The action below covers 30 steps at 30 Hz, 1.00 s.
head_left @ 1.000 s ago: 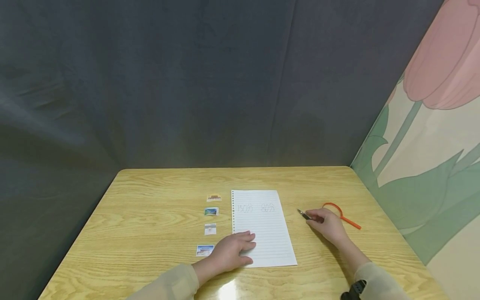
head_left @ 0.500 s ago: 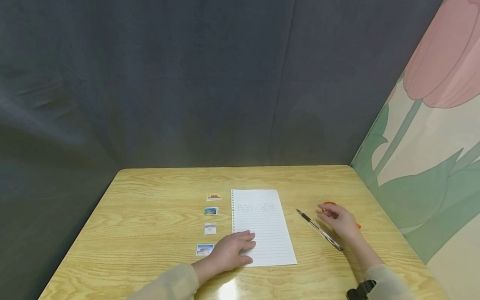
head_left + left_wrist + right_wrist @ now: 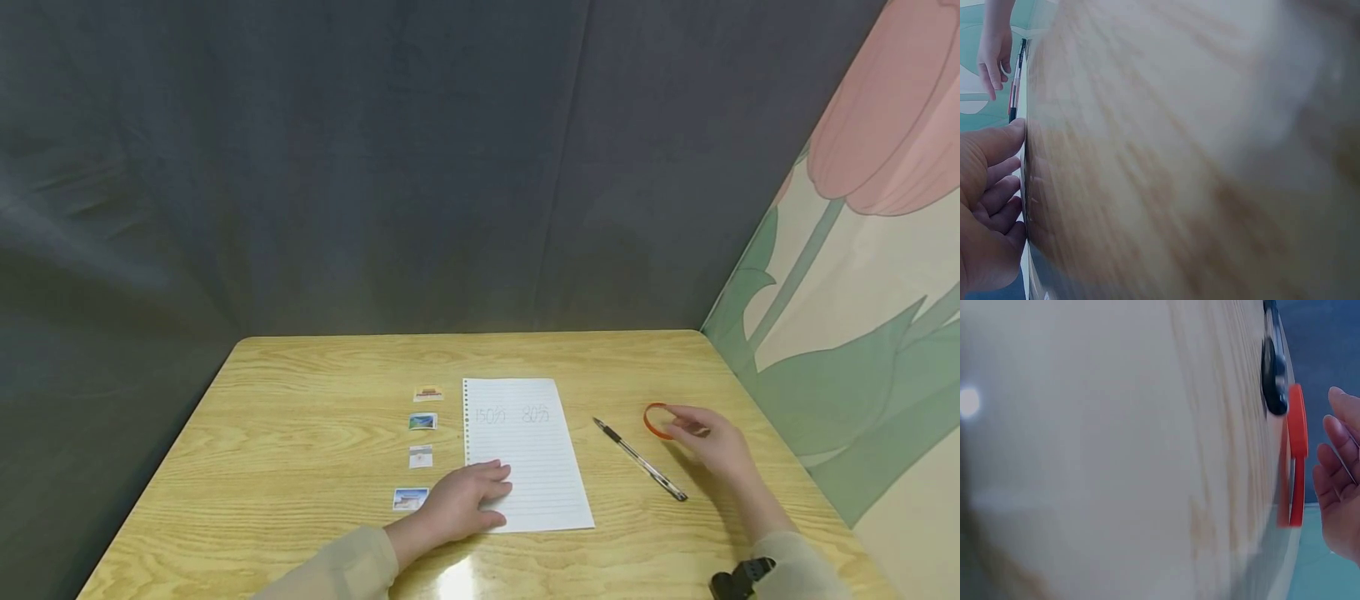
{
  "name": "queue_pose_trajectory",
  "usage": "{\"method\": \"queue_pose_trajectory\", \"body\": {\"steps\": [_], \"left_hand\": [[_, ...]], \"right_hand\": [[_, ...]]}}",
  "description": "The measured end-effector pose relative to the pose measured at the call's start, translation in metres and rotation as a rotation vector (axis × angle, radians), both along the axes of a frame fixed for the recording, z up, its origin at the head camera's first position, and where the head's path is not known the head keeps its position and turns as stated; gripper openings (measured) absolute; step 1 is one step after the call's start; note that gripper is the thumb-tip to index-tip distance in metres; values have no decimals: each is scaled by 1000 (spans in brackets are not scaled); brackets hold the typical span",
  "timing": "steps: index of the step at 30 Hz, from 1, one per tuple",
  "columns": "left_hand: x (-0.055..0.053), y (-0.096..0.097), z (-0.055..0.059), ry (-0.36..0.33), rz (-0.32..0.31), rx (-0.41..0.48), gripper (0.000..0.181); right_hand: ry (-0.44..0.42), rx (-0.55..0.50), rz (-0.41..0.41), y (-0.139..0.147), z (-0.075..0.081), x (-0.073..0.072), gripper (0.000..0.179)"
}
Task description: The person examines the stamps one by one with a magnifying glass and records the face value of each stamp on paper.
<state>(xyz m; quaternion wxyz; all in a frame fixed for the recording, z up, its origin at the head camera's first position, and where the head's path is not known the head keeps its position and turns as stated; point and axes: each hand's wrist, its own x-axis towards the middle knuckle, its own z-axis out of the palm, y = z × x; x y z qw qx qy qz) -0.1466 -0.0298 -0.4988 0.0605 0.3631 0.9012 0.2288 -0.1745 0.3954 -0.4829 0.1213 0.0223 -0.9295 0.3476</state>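
Note:
My left hand [image 3: 463,502] rests on the lower left of a lined sheet of paper [image 3: 543,479], its fingers spread in the head view. Handwriting runs across the sheet's upper part. A column of several small picture stamps [image 3: 421,457] lies left of it, the lowest beside my left hand. Over an orange magnifying glass [image 3: 647,418], my right hand [image 3: 712,442] hovers with thumb and fingertips at its ring and hides the handle. In the right wrist view the fingers [image 3: 1335,465] bend loosely, apart from the orange handle [image 3: 1297,422].
A clear pen [image 3: 637,458] with a black grip lies slanted between the paper and the right hand. A dark curtain [image 3: 450,167] stands behind the wooden table [image 3: 300,442]. A flower-painted wall [image 3: 862,358] borders the right side.
My right hand has let go of the pen, leaving it on the table, and moved right to the magnifying glass. My left hand stays on the paper.

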Motion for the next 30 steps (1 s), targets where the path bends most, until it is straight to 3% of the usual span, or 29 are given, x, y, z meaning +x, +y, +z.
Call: {"method": "queue_pose_trajectory", "body": {"steps": [7, 17, 22, 30], "left_hand": [[0, 0, 0, 6, -1, 3, 48], [-4, 0, 2, 44, -31, 17, 45], [-8, 0, 5, 61, -65, 103, 40], [-14, -7, 12, -21, 25, 260, 36]], "right_hand": [[-45, -51, -37, 15, -2, 6, 45], [-83, -23, -36, 31, -11, 12, 48], [-58, -24, -29, 37, -17, 14, 47], [-32, -61, -26, 42, -24, 12, 44]]}}
